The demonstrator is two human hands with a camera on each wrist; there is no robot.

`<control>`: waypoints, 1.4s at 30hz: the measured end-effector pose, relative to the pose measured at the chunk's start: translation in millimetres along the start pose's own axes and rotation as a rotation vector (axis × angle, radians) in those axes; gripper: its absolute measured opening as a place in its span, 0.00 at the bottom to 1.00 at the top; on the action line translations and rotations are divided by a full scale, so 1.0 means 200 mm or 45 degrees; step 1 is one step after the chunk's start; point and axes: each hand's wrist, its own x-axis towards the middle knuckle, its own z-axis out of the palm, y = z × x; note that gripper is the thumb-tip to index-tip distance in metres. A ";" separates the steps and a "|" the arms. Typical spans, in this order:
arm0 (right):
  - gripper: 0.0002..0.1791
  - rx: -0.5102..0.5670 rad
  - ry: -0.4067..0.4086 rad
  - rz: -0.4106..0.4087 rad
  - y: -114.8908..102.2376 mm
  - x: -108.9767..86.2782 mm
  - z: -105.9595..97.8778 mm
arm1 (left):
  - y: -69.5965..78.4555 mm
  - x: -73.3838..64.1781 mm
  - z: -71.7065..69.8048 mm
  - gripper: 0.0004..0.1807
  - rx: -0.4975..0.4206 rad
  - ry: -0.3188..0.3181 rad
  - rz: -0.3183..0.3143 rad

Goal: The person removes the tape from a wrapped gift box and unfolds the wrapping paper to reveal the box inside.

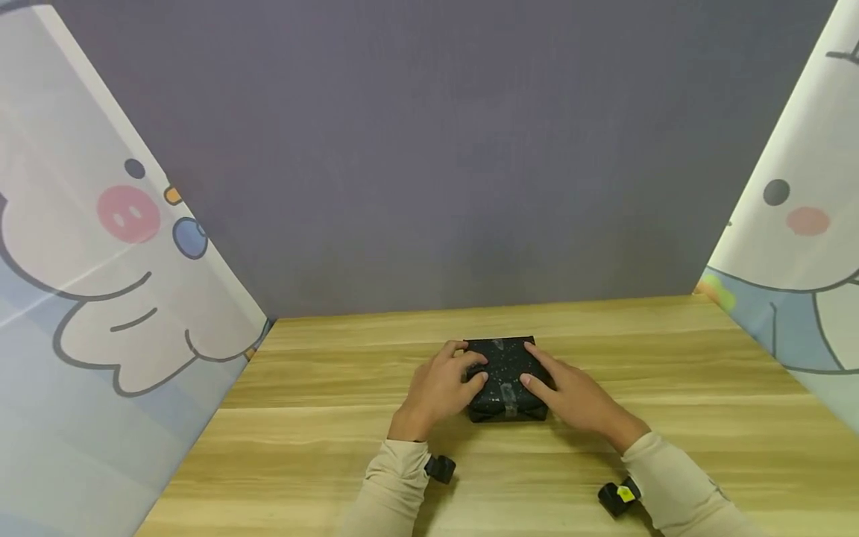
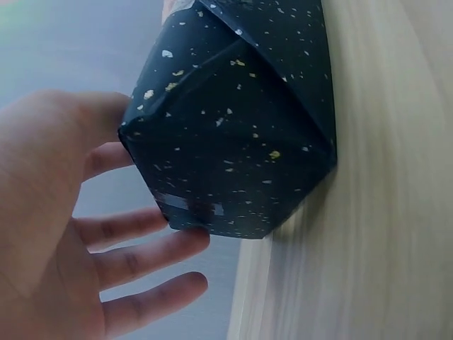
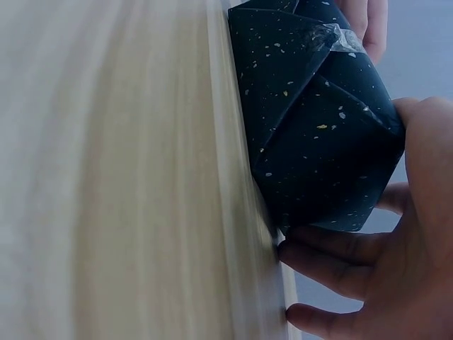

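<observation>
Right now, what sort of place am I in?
Possibly a booth set up for recording tabletop work: there's a wood-grain table, a plain grey wall behind it, and cartoon sheets on both sides.

Wood-grain worktop (image 1: 282, 455), plain grey wall (image 1: 443, 156) behind it; left panel (image 1: 60, 432) printed with a cartoon (pink pig snout (image 1: 129, 214)), right panel (image 1: 798, 261) likewise cartoon-printed, both pale.

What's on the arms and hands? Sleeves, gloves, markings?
Plain beige long sleeves down to the wrists. No gloves on left hand or right hand. Small black box at the left wrist; a similar one at the right bears a yellow mark. No cables visible.
</observation>
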 end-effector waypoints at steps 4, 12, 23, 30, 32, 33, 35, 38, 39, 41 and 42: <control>0.41 0.006 -0.016 0.003 0.00 -0.01 0.01 | -0.01 -0.01 0.01 0.15 -0.009 -0.005 0.007; 0.40 0.020 -0.012 0.002 0.01 -0.01 0.00 | -0.02 0.00 0.01 0.14 -0.012 -0.010 0.027; 0.40 0.022 -0.021 -0.006 0.01 0.00 0.00 | -0.05 -0.01 0.01 0.15 -0.072 -0.015 0.029; 0.40 0.016 -0.015 0.003 0.02 -0.01 0.00 | -0.05 -0.01 0.02 0.15 -0.109 -0.012 0.031; 0.40 0.015 -0.013 0.006 0.01 -0.02 -0.01 | -0.05 -0.01 0.03 0.14 -0.120 -0.008 0.029; 0.40 0.013 -0.013 0.007 0.01 -0.02 -0.01 | -0.05 -0.01 0.03 0.14 -0.124 -0.006 0.029; 0.40 0.012 -0.013 0.006 0.01 -0.02 -0.01 | -0.05 -0.01 0.04 0.15 -0.127 -0.002 0.030; 0.40 0.005 -0.014 0.003 0.01 -0.02 -0.01 | -0.05 -0.01 0.04 0.20 -0.100 -0.004 0.045; 0.40 0.004 -0.014 0.002 0.01 -0.01 -0.01 | -0.05 -0.01 0.04 0.21 -0.084 -0.006 0.051; 0.40 0.000 -0.015 0.000 0.02 -0.01 -0.01 | -0.05 -0.01 0.04 0.22 -0.048 -0.002 0.065; 0.40 0.001 -0.015 -0.001 0.01 -0.01 -0.01 | -0.05 -0.01 0.04 0.22 -0.033 0.003 0.069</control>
